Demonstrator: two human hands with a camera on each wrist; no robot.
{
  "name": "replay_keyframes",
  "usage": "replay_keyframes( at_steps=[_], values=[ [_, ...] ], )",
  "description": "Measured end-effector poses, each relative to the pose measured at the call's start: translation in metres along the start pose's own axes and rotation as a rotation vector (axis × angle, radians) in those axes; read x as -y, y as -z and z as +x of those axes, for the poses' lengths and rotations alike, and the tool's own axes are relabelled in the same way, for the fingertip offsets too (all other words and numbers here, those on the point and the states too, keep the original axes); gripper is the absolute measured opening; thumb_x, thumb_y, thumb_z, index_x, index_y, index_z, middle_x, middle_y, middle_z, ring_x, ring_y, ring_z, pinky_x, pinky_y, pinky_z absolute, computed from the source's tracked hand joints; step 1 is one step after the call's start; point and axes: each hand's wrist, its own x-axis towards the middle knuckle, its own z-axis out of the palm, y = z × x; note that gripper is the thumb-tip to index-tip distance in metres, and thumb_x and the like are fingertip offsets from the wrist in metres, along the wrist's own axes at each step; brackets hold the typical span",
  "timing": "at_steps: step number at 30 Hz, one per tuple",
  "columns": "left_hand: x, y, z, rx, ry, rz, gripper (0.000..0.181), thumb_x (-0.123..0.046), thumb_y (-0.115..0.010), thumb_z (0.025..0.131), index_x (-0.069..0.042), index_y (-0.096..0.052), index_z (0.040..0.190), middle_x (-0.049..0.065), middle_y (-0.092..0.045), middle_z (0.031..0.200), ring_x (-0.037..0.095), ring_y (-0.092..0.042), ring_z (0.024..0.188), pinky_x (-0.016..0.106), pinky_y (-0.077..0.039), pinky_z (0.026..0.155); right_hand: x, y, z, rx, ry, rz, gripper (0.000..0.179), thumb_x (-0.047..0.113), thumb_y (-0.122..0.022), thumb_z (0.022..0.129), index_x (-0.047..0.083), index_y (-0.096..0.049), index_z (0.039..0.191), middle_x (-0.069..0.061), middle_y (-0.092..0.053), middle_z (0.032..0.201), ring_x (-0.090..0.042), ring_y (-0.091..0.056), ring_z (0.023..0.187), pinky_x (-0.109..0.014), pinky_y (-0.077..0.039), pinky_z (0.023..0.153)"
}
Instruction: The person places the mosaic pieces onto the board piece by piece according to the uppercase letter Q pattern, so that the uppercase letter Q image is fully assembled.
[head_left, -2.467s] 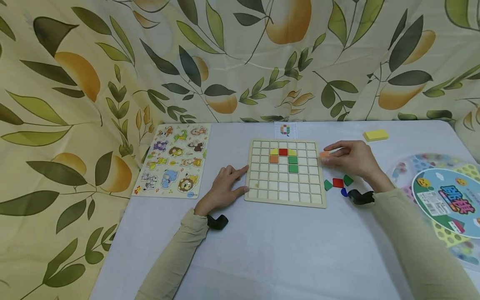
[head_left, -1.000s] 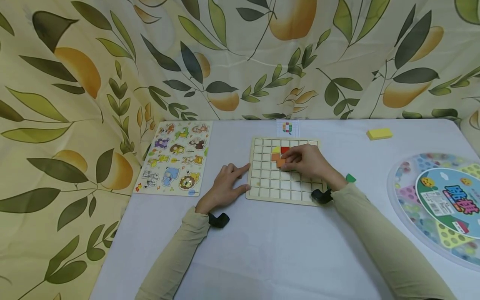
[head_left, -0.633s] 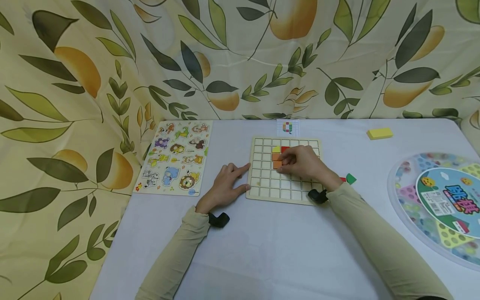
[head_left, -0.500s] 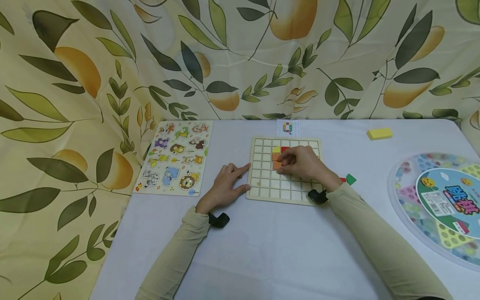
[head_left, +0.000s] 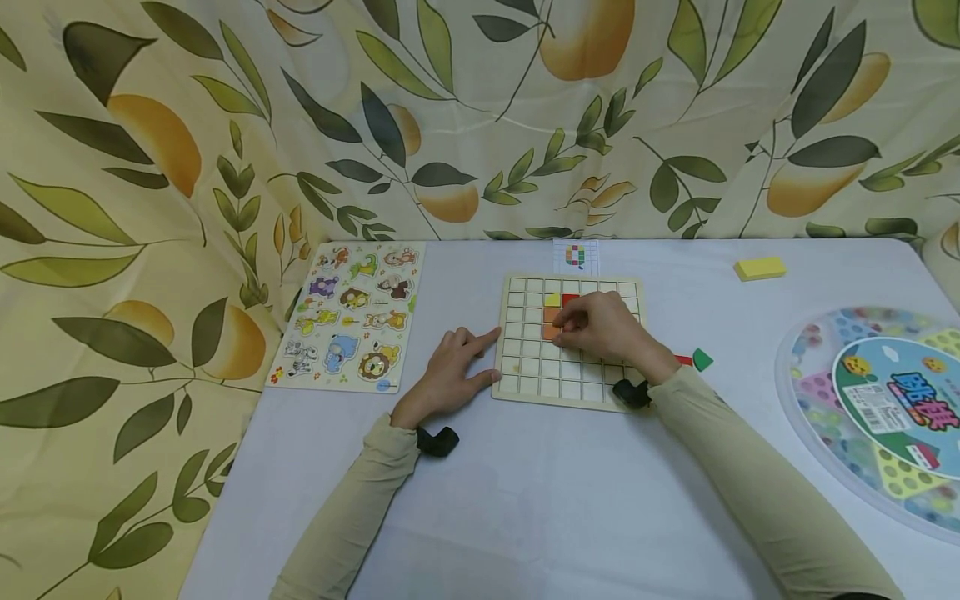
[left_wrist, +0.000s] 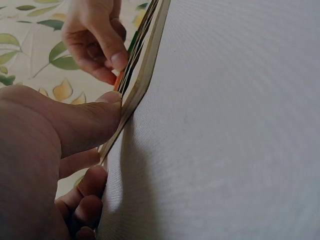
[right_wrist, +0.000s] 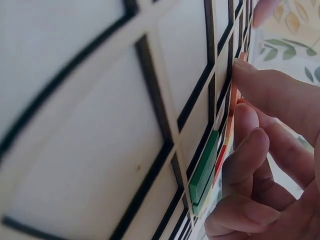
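A square wooden grid board (head_left: 528,386) lies on the table. My right hand (head_left: 609,327) is over it, with thumb and fingertip pinching an orange square tile (head_left: 551,332) at a cell. Directly above sits another orange tile (head_left: 551,314), below a yellow piece (head_left: 552,299) and beside a red tile (head_left: 570,298). Green tiles (right_wrist: 204,167) on the board show in the right wrist view; the hand hides them in the head view. My left hand (head_left: 452,373) touches the board's left edge with extended index finger and thumb.
Right of the board lie a green piece (head_left: 702,359) and a partly hidden red tile (head_left: 683,360). A small pattern card (head_left: 576,256) is behind the board. Around these are a yellow block (head_left: 760,267), an animal puzzle (head_left: 352,321) and a round game box (head_left: 892,408).
My right hand has carried the orange tile from right of the board leftward to a cell under the other orange tile. It has barely moved lately. My left hand stays at the edge.
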Motion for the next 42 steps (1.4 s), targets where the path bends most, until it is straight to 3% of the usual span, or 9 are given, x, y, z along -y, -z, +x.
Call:
replay_keyframes(
  at_steps=[9,15,21,29,34,42],
  values=[
    [-0.001,-0.002,0.001,-0.005,-0.008,0.000,0.068,-0.026,-0.074,0.101,-0.011,-0.047,0.161,0.006,-0.049,0.103,0.018,-0.034,0.092,0.031,-0.028,0.082,0.000,0.004,-0.006,-0.014,-0.008,0.003,0.021,0.017,-0.091,0.085,0.004,-0.084,0.101,-0.002,-0.076,0.084,-0.014,-0.064,0.077,-0.028,-0.049,0.073],
    [0.000,-0.003,0.000,-0.008,-0.012,0.015,0.068,-0.027,-0.074,0.101,-0.011,-0.047,0.161,0.005,-0.048,0.102,0.017,-0.033,0.092,0.030,-0.028,0.081,-0.013,0.020,-0.018,-0.066,-0.045,0.013,0.018,0.022,-0.090,0.087,0.008,-0.084,0.097,-0.002,-0.077,0.085,-0.015,-0.063,0.074,-0.025,-0.048,0.067],
    [0.002,-0.003,-0.001,-0.003,-0.001,0.017,0.069,-0.027,-0.074,0.101,-0.012,-0.046,0.161,0.005,-0.048,0.102,0.017,-0.033,0.092,0.030,-0.027,0.081,-0.027,0.047,-0.040,-0.076,-0.159,-0.022,0.022,0.027,-0.086,0.091,0.007,-0.082,0.102,-0.006,-0.076,0.091,-0.021,-0.061,0.080,-0.028,-0.047,0.070],
    [-0.001,0.000,-0.003,-0.004,0.010,0.008,0.068,-0.027,-0.073,0.101,-0.012,-0.046,0.162,0.005,-0.048,0.103,0.018,-0.033,0.092,0.031,-0.028,0.081,-0.049,0.076,-0.072,-0.026,-0.260,-0.073,0.037,0.032,-0.085,0.092,0.002,-0.079,0.112,-0.009,-0.075,0.097,-0.020,-0.066,0.082,-0.028,-0.050,0.064],
    [-0.001,0.000,-0.003,-0.015,0.006,-0.002,0.068,-0.026,-0.074,0.101,-0.011,-0.047,0.161,0.006,-0.048,0.102,0.018,-0.033,0.092,0.031,-0.028,0.081,-0.058,0.087,-0.090,-0.008,-0.325,-0.126,0.047,0.037,-0.085,0.090,0.000,-0.076,0.117,-0.015,-0.075,0.104,-0.029,-0.071,0.092,-0.031,-0.050,0.070],
    [-0.003,-0.001,-0.002,-0.015,-0.013,0.008,0.067,-0.026,-0.074,0.101,-0.010,-0.047,0.161,0.006,-0.048,0.102,0.018,-0.033,0.092,0.031,-0.028,0.081,-0.066,0.097,-0.116,0.039,-0.416,-0.196,0.053,0.034,-0.088,0.086,-0.004,-0.070,0.119,-0.023,-0.073,0.108,-0.038,-0.065,0.099,-0.033,-0.045,0.073]
  ],
)
